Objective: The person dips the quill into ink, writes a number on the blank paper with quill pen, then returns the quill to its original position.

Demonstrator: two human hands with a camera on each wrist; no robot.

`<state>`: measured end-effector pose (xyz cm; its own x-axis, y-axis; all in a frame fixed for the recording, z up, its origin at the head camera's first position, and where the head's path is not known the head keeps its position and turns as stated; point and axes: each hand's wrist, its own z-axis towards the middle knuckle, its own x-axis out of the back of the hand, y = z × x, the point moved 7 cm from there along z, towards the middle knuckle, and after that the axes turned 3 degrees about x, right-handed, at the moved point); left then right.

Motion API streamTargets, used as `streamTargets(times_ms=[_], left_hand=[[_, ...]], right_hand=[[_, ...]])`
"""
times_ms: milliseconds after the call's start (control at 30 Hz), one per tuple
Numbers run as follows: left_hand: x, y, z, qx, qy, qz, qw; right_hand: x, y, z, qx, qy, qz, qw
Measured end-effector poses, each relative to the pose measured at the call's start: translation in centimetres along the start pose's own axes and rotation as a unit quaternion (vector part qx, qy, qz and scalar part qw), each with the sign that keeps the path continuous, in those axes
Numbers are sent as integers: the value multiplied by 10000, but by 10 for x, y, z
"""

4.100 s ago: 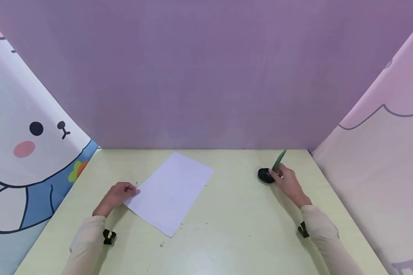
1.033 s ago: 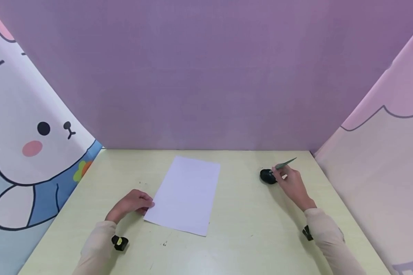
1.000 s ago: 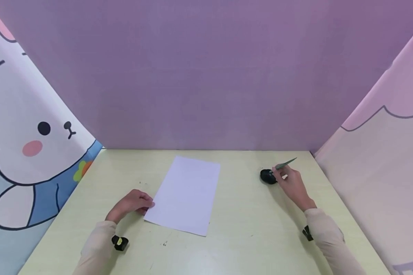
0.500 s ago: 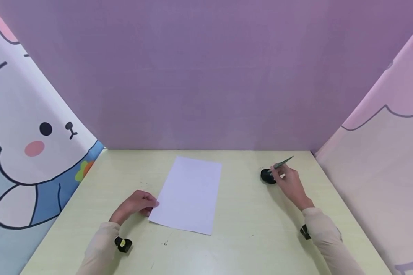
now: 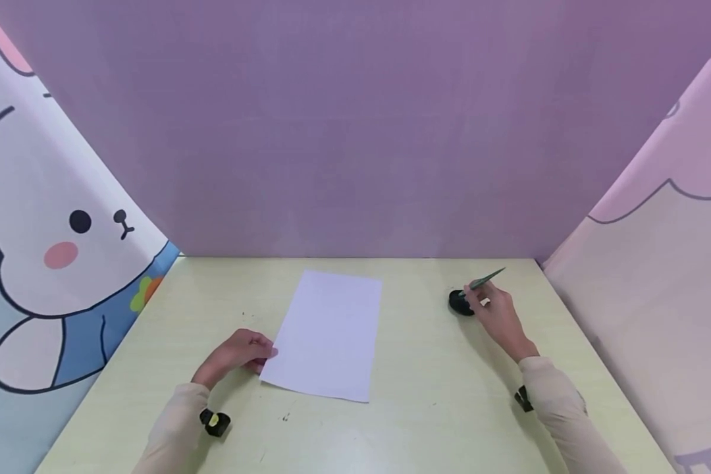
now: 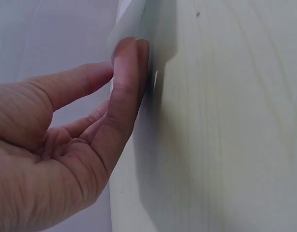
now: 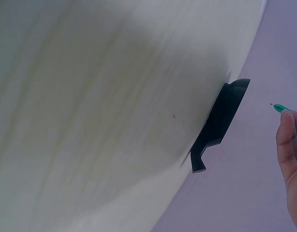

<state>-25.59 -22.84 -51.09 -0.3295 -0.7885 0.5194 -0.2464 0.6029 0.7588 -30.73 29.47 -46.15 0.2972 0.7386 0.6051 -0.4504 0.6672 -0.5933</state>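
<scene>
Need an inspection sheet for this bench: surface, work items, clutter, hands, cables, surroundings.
Surface: pale table, wood-grained.
Paper: white sheet, left edge curled up in the left wrist view.
Pen: green pen, slanted, tip apart from the black object in the right wrist view.
Black object: on the table near the pen; exact type unclear.
Clutter: small dark marks on the table.
Left hand: pinches the sheet's left edge.
Right hand: holds the pen.
Cables: nothing seen.
Surroundings: purple backdrop, cartoon-printed side panels.
</scene>
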Motion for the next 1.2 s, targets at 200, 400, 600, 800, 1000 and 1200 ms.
streamTargets(times_ms=[200, 400, 600, 800, 1000, 1200], left_hand=[[-6, 4, 1, -43, -123, -264, 9996], [-8, 4, 3, -29, -140, -295, 9995], [-11, 3, 5, -11, -170, -271, 9995], [-15, 2, 6, -34, -244, -211, 9995], [-18, 3, 7, -35, -284, -175, 9994], [-19, 7, 5, -70, -281, -190, 9994]], right_hand=[[-2, -3, 1, 86, 29, 110, 9999], [-6, -4, 2, 59, 31, 94, 9999], [-13, -6, 1, -4, 6, 136, 9999], [-18, -10, 0, 20, -11, 166, 9999], [-19, -13, 4, 113, 124, 277, 9995], [-30, -20, 6, 74, 147, 662, 9977]])
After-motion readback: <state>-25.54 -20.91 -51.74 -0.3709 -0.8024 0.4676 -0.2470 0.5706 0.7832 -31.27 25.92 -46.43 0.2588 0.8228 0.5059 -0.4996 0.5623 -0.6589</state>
